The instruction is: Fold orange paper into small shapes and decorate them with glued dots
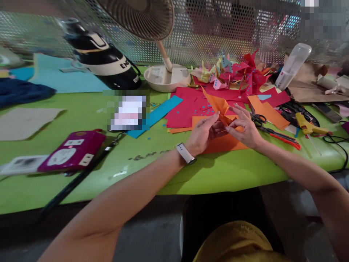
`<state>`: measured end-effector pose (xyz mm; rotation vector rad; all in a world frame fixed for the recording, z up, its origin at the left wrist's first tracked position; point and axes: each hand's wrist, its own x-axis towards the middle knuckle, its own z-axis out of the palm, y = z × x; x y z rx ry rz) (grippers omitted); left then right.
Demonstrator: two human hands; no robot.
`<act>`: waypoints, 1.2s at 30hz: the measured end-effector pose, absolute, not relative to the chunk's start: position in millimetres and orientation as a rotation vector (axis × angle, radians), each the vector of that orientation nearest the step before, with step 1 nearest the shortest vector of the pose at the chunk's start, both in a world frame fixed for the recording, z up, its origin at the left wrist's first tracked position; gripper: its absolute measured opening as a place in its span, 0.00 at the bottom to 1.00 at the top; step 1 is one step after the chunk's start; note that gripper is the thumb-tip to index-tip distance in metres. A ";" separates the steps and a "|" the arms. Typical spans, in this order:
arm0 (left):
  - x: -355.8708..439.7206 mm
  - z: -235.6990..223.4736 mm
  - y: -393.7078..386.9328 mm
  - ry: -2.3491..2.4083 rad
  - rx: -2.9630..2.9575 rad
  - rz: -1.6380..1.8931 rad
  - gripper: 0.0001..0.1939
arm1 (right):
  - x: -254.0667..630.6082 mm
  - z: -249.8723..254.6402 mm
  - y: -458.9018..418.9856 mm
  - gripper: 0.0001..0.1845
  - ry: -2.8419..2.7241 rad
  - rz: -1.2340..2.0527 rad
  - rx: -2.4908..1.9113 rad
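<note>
Just right of the frame's centre, the left hand (201, 135) pinches a pointed, folded orange paper figure (217, 103) above a flat orange paper sheet (223, 145). The right hand (245, 129) has its fingers closed on the figure's lower edge; uneven pulling could tear or skew its creases. Beside that hand, black-handled scissors (257, 123) could snag the paper if it drifts right.

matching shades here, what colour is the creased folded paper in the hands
Orange folded paper, seen best in the head view.
</note>
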<state>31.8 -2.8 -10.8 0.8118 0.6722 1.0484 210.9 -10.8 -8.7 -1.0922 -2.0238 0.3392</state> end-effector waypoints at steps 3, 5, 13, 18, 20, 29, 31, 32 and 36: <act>31.3 -8.3 -4.9 0.663 0.892 1.037 0.19 | 211.4 -8.4 -9.2 0.08 -2.015 0.385 -1.107; 30.8 -6.1 -6.8 0.665 0.958 1.029 0.17 | 211.5 -7.8 -9.3 0.07 -2.007 0.416 -1.117; 30.4 -5.6 -7.9 0.666 1.048 1.034 0.15 | 210.2 -6.5 -11.4 0.10 -1.925 0.616 -1.073; 30.3 -7.5 -7.2 0.684 1.066 1.029 0.14 | 209.6 -7.7 -10.4 0.10 -1.903 0.685 -1.130; 30.3 -7.8 -7.4 0.700 1.074 1.027 0.14 | 209.3 -7.2 -10.4 0.10 -1.897 0.702 -1.138; 29.2 -9.3 -7.5 0.706 1.083 1.019 0.13 | 208.7 -3.6 -10.7 0.10 -1.911 0.739 -1.163; 28.9 -8.7 -7.6 0.706 1.076 1.022 0.13 | 208.7 -3.5 -10.9 0.10 -1.917 0.745 -1.150; 28.8 -8.4 -7.8 0.706 1.072 1.023 0.13 | 208.6 -3.7 -11.0 0.10 -1.914 0.752 -1.147; 28.7 -7.9 -8.4 0.705 1.068 1.019 0.13 | 207.5 -4.9 -11.6 0.10 -1.879 0.801 -1.164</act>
